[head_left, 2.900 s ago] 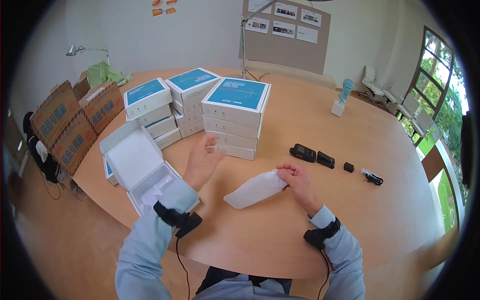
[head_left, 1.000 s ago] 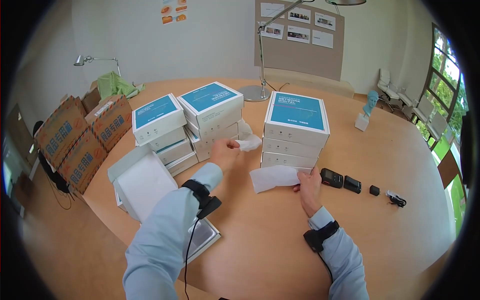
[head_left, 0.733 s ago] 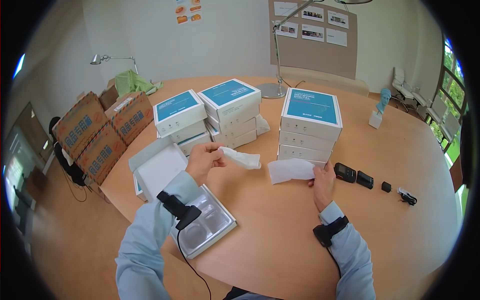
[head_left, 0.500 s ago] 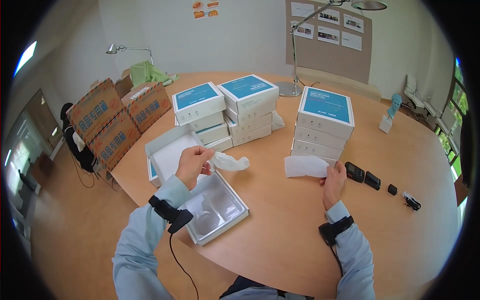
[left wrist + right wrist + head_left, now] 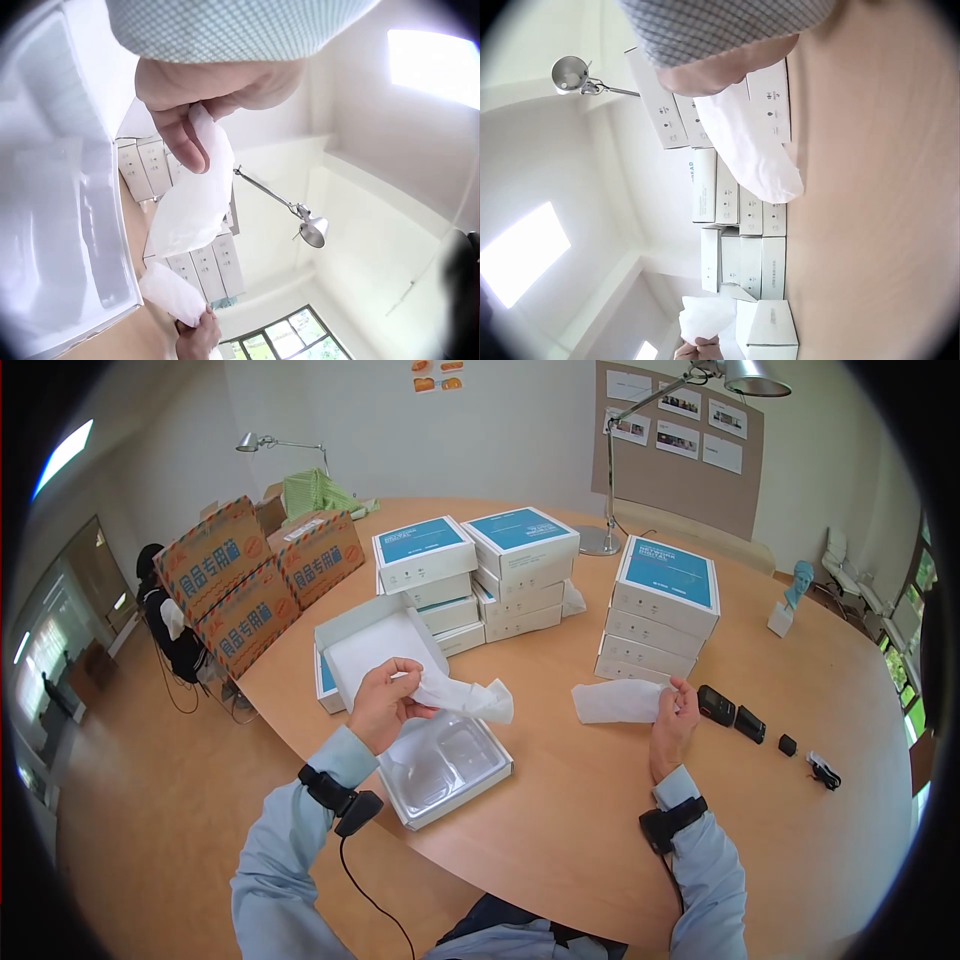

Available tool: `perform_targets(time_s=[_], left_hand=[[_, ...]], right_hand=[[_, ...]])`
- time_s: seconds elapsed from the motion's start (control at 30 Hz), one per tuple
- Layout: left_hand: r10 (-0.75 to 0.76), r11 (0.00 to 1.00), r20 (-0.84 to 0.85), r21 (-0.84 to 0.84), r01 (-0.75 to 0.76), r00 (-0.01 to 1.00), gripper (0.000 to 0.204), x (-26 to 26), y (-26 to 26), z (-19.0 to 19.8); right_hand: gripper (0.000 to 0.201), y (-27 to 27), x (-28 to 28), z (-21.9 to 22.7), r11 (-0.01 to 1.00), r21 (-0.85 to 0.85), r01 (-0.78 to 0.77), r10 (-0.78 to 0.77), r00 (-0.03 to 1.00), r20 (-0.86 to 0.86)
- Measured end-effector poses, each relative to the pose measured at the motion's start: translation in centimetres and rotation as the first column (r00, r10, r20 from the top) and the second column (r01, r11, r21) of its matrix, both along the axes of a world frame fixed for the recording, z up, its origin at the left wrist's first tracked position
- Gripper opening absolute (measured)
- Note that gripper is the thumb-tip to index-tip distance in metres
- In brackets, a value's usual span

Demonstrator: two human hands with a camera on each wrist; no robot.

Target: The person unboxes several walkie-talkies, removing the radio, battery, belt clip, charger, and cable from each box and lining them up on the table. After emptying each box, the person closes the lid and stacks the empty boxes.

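My left hand [image 5: 383,708] pinches one end of a thin white sleeve-like pouch [image 5: 468,700], which hangs to the right over the open white box [image 5: 500,768]. The box's lid [image 5: 375,645] is folded back, and a clear moulded tray [image 5: 440,760] sits inside with bare hollows. In the left wrist view the pouch [image 5: 196,199] droops from between thumb and fingers. My right hand [image 5: 675,732] pinches a second white pouch [image 5: 615,702] by its right end, low over the table in front of a box stack. A black handheld device [image 5: 716,705] lies just right of that hand.
Stacks of white boxes with blue tops [image 5: 665,580] stand behind the hands, with two more stacks [image 5: 425,542] further left. A flat black piece [image 5: 749,724], a small black cube [image 5: 787,745] and a bundled cable [image 5: 824,770] lie at right. A lamp [image 5: 610,480] stands behind.
My left hand, bare earlier, took a white pouch from near the back stacks and carried it left and towards me over the open box. The right hand keeps its pouch. The head view turned left.
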State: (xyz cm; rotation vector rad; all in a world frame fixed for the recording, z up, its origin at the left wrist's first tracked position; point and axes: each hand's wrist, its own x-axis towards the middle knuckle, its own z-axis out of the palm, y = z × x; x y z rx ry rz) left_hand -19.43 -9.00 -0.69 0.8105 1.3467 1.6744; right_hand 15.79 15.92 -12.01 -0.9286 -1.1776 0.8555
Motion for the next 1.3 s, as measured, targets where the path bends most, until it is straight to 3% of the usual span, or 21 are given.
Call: perform_targets(time_s=[0.2,0.27,0.3,0.37,0.4,0.5,0.53,0.6,0.67,0.73,0.77,0.8,0.83,0.87,0.9,0.93,1.0,1.07,1.13,1.23,1.3], left_hand=[[-0.107,0.994,0.035,0.042,0.106,0.994,0.019,2.8,1.3,1.0],[-0.130,0.991,0.048,0.046,0.128,0.990,0.019,4.0,2.5,0.8],[-0.145,0.989,0.058,0.050,0.142,0.988,0.019,4.6,3.2,0.6],[-0.186,0.982,0.058,0.045,0.184,0.981,0.020,6.0,4.9,-0.1],[-0.205,0.978,0.054,0.045,0.202,0.977,0.021,6.7,5.8,-0.5],[-0.244,0.969,0.038,-0.038,0.246,0.969,0.020,9.1,8.9,-1.7],[-0.251,0.967,0.040,-0.036,0.253,0.967,0.020,9.8,9.9,-2.3],[-0.374,0.926,0.010,-0.052,0.374,0.927,0.018,11.3,11.9,-3.3],[-0.399,0.916,-0.015,-0.054,0.398,0.917,0.014,13.1,13.5,-3.0],[-0.460,0.868,-0.092,-0.257,0.425,0.883,0.015,14.0,15.4,-2.0],[-0.467,0.864,-0.090,-0.258,0.432,0.880,0.015,13.9,16.7,-1.5],[-0.491,0.860,-0.374,-0.351,0.370,0.787,0.019,13.7,18.0,-0.8],[-0.497,0.864,-0.617,-0.418,0.281,0.610,0.024,13.5,19.2,-0.3],[-0.501,0.862,-0.617,-0.419,0.286,0.607,0.024,12.6,21.0,-1.3],[-0.397,0.915,-0.862,-0.345,0.211,0.314,0.030,11.2,23.6,-3.5],[-0.237,0.956,-0.971,-0.239,0.170,-0.031,0.036,10.2,26.0,-5.4],[-0.266,0.958,-0.962,-0.271,0.090,-0.059,0.040,9.4,29.8,-7.3],[-0.296,0.954,-0.951,-0.298,0.013,-0.088,0.044,9.7,32.2,-7.4],[-0.429,0.898,-0.897,-0.410,-0.161,-0.110,0.048,10.1,34.4,-7.7],[-0.490,0.848,-0.869,-0.455,-0.272,-0.073,0.038,9.8,36.5,-8.3],[-0.484,0.856,-0.874,-0.459,-0.237,-0.055,0.045,9.2,36.8,-8.3]], right_hand=[[0.019,-5.1,-2.5,3.7,0.967,0.063,-0.249,0.252,0.967,-0.043],[0.019,-6.4,-2.8,4.0,0.919,-0.040,-0.392,0.393,0.919,0.015],[0.019,-6.7,-3.2,3.9,0.926,-0.045,-0.374,0.375,0.927,0.015],[0.021,-7.0,-3.8,3.5,0.797,-0.087,-0.598,0.576,0.795,-0.190],[0.021,-7.0,-3.8,3.3,0.808,-0.089,-0.583,0.561,0.806,-0.188],[0.025,-7.2,-3.8,3.9,0.615,-0.152,-0.774,0.707,0.626,-0.329],[0.025,-7.4,-4.0,4.2,0.621,-0.152,-0.769,0.703,0.632,-0.326],[0.023,-7.4,-4.2,4.2,0.669,-0.189,-0.719,0.706,0.694,-0.141],[0.021,-6.5,-4.0,2.8,0.707,-0.226,-0.671,0.663,0.739,-0.118],[0.019,-5.2,-3.7,1.6,0.742,-0.262,-0.617,0.616,0.782,-0.093],[0.016,-4.6,-3.5,1.2,0.781,-0.271,-0.563,0.558,0.823,-0.102],[0.014,-4.1,-3.3,0.9,0.815,-0.280,-0.508,0.498,0.860,-0.111],[0.014,-3.7,-3.0,0.7,0.818,-0.282,-0.502,0.492,0.864,-0.112],[0.014,-3.4,-2.8,0.7,0.827,-0.309,-0.469,0.474,0.878,-0.064],[0.013,-3.1,-2.7,0.6,0.836,-0.333,-0.435,0.456,0.890,-0.017],[0.013,-2.9,-2.7,0.4,0.838,-0.332,-0.433,0.453,0.891,-0.018],[0.016,-2.9,-3.0,-0.2,0.871,-0.287,-0.399,0.445,0.888,0.117],[0.016,-3.1,-3.0,-0.1,0.870,-0.287,-0.401,0.445,0.890,0.104],[0.017,-3.2,-3.1,0.3,0.870,-0.288,-0.399,0.441,0.893,0.093],[0.018,-3.2,-3.0,0.6,0.885,-0.249,-0.394,0.435,0.890,0.137],[0.019,-3.1,-3.1,0.7,0.874,-0.272,-0.403,0.453,0.878,0.152]])
